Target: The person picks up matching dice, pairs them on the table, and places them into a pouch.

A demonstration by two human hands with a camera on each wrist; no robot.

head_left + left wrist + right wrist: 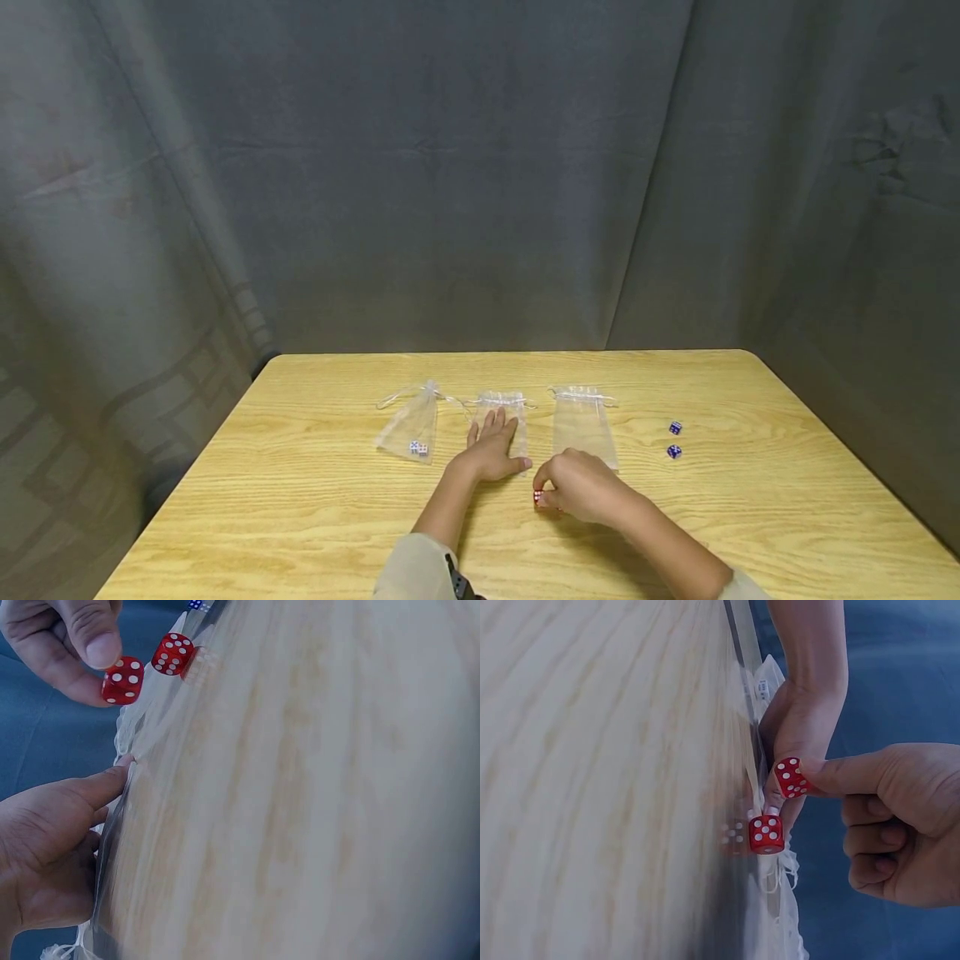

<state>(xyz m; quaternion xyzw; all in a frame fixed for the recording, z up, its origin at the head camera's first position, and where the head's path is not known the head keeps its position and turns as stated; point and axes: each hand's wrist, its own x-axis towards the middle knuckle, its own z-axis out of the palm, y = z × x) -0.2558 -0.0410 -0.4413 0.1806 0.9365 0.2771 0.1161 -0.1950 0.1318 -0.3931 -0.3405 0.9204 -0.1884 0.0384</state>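
My right hand [588,487] pinches a red die [791,778] with white pips between thumb and forefinger, just above the tabletop. A second red die [766,835] rests on the table close beside it; in the left wrist view the held die [122,681] and the resting die [172,654] appear side by side. My left hand [491,454] lies with fingers spread on the middle sheer drawstring bag [517,404], pressing it to the table. The hand covers much of that bag.
At left, a sheer bag [401,429] holds two white dice [417,448]. Another sheer bag [583,425] lies flat right of the middle one. Two blue dice [675,439] sit farther right on the wooden table [300,500]. Grey curtains [450,208] stand behind and at the sides.
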